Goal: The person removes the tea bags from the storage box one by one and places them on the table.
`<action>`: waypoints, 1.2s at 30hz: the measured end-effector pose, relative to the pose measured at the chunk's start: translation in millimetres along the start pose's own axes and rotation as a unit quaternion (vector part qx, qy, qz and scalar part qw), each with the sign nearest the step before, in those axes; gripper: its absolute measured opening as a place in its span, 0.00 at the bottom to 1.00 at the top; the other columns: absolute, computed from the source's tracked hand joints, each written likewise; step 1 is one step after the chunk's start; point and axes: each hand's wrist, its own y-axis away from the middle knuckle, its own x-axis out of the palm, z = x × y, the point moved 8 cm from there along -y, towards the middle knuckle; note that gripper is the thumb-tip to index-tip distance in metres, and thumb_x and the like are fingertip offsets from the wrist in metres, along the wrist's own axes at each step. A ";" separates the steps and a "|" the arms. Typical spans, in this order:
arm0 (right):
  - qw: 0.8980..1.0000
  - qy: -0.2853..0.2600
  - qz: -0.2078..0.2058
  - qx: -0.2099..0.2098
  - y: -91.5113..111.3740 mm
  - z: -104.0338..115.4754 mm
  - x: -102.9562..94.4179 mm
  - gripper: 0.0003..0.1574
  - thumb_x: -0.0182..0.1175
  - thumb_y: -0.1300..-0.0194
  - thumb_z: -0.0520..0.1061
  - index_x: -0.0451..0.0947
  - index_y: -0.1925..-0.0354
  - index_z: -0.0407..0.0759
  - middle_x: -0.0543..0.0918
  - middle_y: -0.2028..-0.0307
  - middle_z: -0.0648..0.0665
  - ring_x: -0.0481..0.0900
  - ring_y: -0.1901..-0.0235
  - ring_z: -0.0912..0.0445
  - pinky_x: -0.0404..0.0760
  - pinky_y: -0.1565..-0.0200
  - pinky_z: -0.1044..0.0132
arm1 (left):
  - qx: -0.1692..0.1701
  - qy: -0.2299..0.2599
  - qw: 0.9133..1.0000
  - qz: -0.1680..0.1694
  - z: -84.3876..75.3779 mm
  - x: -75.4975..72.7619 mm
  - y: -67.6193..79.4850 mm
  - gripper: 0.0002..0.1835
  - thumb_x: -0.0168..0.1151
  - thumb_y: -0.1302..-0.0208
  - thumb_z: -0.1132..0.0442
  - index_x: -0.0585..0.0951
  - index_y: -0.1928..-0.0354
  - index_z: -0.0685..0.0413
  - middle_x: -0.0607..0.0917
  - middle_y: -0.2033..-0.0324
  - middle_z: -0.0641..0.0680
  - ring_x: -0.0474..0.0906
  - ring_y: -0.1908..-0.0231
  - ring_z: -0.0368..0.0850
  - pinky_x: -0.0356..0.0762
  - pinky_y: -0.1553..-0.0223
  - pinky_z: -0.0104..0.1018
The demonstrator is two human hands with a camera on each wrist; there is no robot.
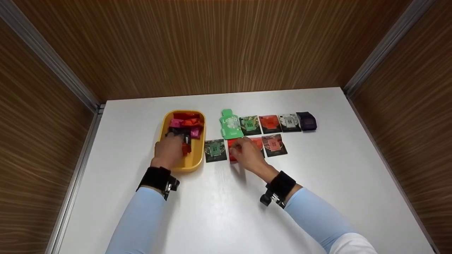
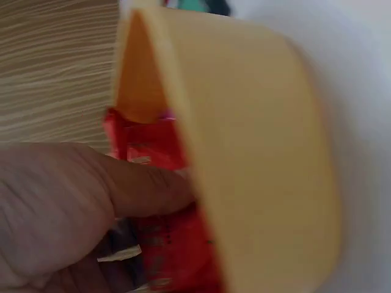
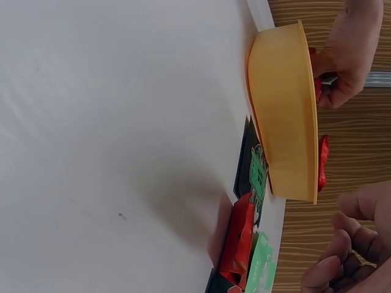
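My left hand [image 1: 169, 151] reaches into a yellow tub [image 2: 256, 152] of small wrapped packets. Its thumb lies across a red packet [image 2: 177, 244], with the other fingers behind, pinching it; their tips are partly hidden. Dark packets [image 1: 182, 131] lie close by the fingers in the tub. My right hand [image 1: 249, 153] hovers over the front row of sachets, fingers loosely bent and nothing between them. Below it lies a red packet [image 3: 238, 244], partly covered by the hand in the head view. A green-and-black sachet [image 1: 215, 150] lies between this packet and the tub.
Behind, a row runs from a green bottle-shaped pouch [image 1: 231, 127] past several flat sachets [image 1: 270, 124] to a dark purple packet [image 1: 308, 121]. A black-and-red sachet [image 1: 274, 145] ends the front row. Wood-grain panels [image 1: 226, 46] border the white table [image 1: 219, 211].
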 end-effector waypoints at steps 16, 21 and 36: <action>0.987 0.030 0.004 -0.156 8.9 39.0 -10.0 0.25 0.72 0.31 0.47 0.82 0.39 0.42 0.83 0.48 0.41 0.82 0.54 0.48 0.83 0.52 0.54 | 0.097 0.163 0.980 -0.067 -114.7 -24.3 20.4 0.14 0.73 0.34 0.68 0.85 0.47 0.56 0.84 0.56 0.56 0.81 0.56 0.51 0.83 0.51 0.45; 0.986 0.014 -0.033 -0.164 17.9 24.4 -20.0 0.22 0.71 0.30 0.44 0.84 0.41 0.41 0.88 0.49 0.42 0.85 0.50 0.48 0.84 0.47 0.52 | 0.130 0.222 0.958 -0.130 -137.2 -17.2 22.6 0.18 0.74 0.36 0.69 0.82 0.45 0.56 0.87 0.56 0.58 0.84 0.54 0.53 0.84 0.49 0.46; 0.983 -0.165 -0.078 0.005 30.6 -39.1 -45.1 0.20 0.70 0.31 0.43 0.82 0.45 0.34 0.91 0.60 0.38 0.89 0.61 0.51 0.85 0.63 0.70 | -0.018 0.510 0.858 -0.066 -149.4 44.3 10.9 0.28 0.72 0.32 0.64 0.72 0.33 0.57 0.87 0.47 0.61 0.87 0.51 0.52 0.88 0.57 0.40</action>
